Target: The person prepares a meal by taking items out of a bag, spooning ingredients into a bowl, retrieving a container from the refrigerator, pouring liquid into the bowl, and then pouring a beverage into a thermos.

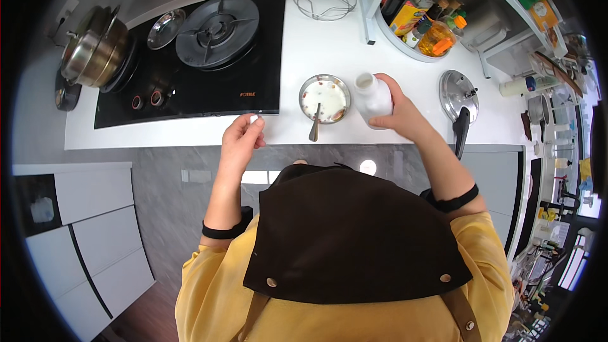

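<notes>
My right hand [402,113] grips a white bottle [375,102], which is uncapped and slightly tilted, its mouth leaning towards the bowl. Just left of it, a round metal bowl [301,104] holds a white milky liquid [327,97] with reddish-brown bits floating in it. A metal spoon [314,128] rests in the bowl, its handle over the near rim. Near the front edge of the cooktop, my left hand [242,135] pinches a small white cap-like piece [254,118] between thumb and fingers. Most of that piece is hidden by the fingers.
A black FOTILE gas cooktop [213,90] lies left, with a steel pot [97,54] and a small metal lid [166,29]. Behind the bowl sits a wire rack [324,0]. A tray [430,58] of bottles stands back right; a pressure-cooker lid [458,92] lies right.
</notes>
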A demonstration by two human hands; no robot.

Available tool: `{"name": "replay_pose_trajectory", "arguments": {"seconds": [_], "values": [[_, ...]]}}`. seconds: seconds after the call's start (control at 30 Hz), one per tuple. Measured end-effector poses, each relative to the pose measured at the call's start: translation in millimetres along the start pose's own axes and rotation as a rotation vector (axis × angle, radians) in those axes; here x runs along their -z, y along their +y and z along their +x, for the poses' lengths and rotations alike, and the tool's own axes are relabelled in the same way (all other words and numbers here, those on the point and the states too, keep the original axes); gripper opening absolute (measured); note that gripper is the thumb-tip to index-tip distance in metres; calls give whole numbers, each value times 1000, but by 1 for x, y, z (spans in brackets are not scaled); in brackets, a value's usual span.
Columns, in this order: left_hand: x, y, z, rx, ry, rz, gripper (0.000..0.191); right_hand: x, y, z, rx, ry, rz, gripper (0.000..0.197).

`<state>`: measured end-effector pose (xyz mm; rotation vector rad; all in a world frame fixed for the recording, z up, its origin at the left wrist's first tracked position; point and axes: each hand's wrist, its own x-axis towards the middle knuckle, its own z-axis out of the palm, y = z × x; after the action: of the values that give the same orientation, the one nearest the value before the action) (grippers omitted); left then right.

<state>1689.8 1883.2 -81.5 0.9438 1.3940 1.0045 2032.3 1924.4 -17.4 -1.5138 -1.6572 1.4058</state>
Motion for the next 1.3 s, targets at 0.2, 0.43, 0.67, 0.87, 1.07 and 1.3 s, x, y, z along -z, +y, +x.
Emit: {"name": "replay_pose_trajectory", "arguments": {"seconds": [0.2,0.43,0.67,0.87,1.07,1.3], "values": [[-11,7,6,-4,-12,46,26,-16,-18,-37,586,182,-97,77],[-27,14,14,-26,-61,72,25,-15,-30,-53,740,275,-157,72],[-36,13,15,-13,-92,58,23,-10,-31,-61,667,345,-290,72],[-38,14,13,6,-85,78,24,-10,-32,-66,561,372,-299,72],[-40,11,12,-12,-68,101,25,-7,-33,-68,515,354,-311,73],[-39,12,10,-14,-63,102,26,18,-15,-47,457,710,-111,81]]}}
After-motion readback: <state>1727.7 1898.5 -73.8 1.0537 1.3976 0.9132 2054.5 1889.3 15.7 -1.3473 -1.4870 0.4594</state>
